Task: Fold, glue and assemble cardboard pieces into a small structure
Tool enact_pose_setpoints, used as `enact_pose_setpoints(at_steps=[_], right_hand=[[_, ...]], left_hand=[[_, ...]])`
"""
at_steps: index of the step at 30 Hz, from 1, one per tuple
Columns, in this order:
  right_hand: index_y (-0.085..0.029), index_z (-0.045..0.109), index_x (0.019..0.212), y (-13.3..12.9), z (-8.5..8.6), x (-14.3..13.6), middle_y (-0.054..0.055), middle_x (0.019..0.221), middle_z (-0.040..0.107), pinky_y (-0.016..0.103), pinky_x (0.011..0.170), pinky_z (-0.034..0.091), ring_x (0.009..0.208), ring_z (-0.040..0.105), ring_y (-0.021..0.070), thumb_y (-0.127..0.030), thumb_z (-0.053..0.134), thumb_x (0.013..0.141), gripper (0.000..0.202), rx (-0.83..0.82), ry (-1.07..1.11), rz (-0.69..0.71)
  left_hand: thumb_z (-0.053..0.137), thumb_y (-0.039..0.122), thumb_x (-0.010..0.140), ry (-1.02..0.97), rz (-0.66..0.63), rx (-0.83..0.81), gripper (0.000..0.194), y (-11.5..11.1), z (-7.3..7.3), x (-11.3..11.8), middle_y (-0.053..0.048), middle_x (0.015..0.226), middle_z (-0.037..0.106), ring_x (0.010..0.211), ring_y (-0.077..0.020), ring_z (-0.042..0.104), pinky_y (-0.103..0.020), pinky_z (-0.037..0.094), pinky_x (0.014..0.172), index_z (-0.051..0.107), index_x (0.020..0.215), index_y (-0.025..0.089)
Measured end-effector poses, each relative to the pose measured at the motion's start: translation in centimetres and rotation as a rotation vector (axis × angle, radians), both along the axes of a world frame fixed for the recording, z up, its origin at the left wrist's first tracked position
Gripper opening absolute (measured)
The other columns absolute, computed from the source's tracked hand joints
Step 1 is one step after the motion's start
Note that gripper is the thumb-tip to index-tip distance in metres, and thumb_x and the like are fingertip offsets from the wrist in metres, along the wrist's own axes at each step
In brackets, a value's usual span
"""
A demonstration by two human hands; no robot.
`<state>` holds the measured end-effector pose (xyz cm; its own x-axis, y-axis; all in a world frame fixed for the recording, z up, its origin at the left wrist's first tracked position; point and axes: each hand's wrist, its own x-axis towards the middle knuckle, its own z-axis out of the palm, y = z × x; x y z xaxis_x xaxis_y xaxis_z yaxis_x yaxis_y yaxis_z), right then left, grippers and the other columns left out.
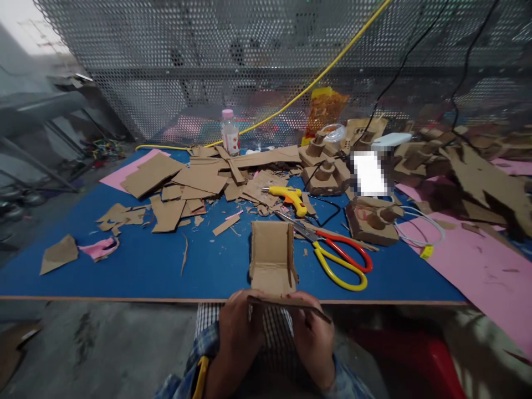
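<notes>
Between my two hands, just in front of the table's near edge, is a flat cardboard piece (286, 303) seen almost edge-on. My left hand (241, 321) is closed on its left end, and my right hand (313, 335) grips it toward the right. Right beyond them on the table stands a small open cardboard box (272, 249) with a back wall and folded sides. To its right lie large scissors (338, 252) with one red and one yellow handle. A yellow glue gun (291, 198) rests behind the box.
Cardboard scraps (199, 180) are heaped over the blue table (145, 260). Finished-looking cardboard forms (326, 177) stand at the back right, near pink sheets (477, 260). A bottle (230, 133) and a yellow cable (316, 80) are by the perforated metal screen (208, 50).
</notes>
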<state>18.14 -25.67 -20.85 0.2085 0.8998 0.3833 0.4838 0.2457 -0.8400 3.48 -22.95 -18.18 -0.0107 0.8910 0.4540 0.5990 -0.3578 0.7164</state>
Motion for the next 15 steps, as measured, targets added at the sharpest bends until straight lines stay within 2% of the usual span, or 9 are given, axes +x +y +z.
enact_pose_setpoints(at_steps=[3,5,7,10,12,15], right_hand=[[-0.022,0.062,0.087,0.3,1.0,-0.2,0.000,0.065,0.068,0.022,0.049,0.050,0.053,0.063,0.0147,-0.031,0.052,0.087,0.013,-0.089,0.047,-0.052],[-0.021,0.063,0.083,0.5,1.3,0.3,-0.001,0.060,0.067,0.021,0.043,0.046,0.045,0.059,0.0129,-0.030,0.054,0.085,0.013,-0.113,0.090,-0.030],[-0.020,0.066,0.086,0.7,1.2,1.2,0.002,0.071,0.073,0.021,0.045,0.049,0.051,0.063,0.0139,-0.025,0.056,0.083,0.012,-0.105,0.149,0.073],[-0.021,0.070,0.092,0.7,0.8,2.6,0.005,0.090,0.075,0.026,0.061,0.058,0.073,0.072,0.0181,-0.018,0.056,0.081,0.018,-0.019,0.156,0.224],[-0.023,0.071,0.090,0.5,0.5,3.0,0.004,0.090,0.075,0.030,0.071,0.059,0.081,0.072,0.0194,-0.014,0.055,0.081,0.020,0.046,0.120,0.242],[-0.024,0.070,0.089,0.1,0.0,2.8,0.003,0.086,0.075,0.029,0.071,0.060,0.079,0.072,0.0186,-0.011,0.054,0.081,0.022,0.086,0.088,0.187]], left_hand=[[0.054,0.028,0.083,0.033,0.005,-0.094,0.017,0.2,0.7,-0.2,-0.006,0.070,0.072,0.067,-0.0218,0.068,-0.028,0.050,0.060,0.066,0.074,0.020],[0.054,0.028,0.082,0.019,-0.071,-0.135,0.018,0.5,0.8,-0.7,-0.007,0.071,0.073,0.068,-0.0224,0.069,-0.029,0.050,0.061,0.067,0.072,0.020],[0.054,0.025,0.082,-0.034,-0.220,-0.140,0.017,0.7,0.5,-1.4,-0.006,0.075,0.074,0.074,-0.0214,0.070,-0.030,0.051,0.071,0.068,0.074,0.021],[0.056,0.023,0.081,-0.121,-0.386,-0.110,0.014,0.8,-0.2,-2.3,-0.005,0.077,0.075,0.082,-0.0204,0.071,-0.031,0.050,0.083,0.069,0.078,0.022],[0.057,0.027,0.081,-0.160,-0.414,-0.079,0.014,0.8,-0.4,-2.5,-0.005,0.075,0.075,0.080,-0.0200,0.071,-0.030,0.051,0.081,0.070,0.078,0.022],[0.057,0.028,0.084,-0.157,-0.379,-0.022,0.015,0.7,-0.3,-2.4,-0.005,0.074,0.074,0.073,-0.0171,0.070,-0.026,0.052,0.072,0.070,0.080,0.021]])
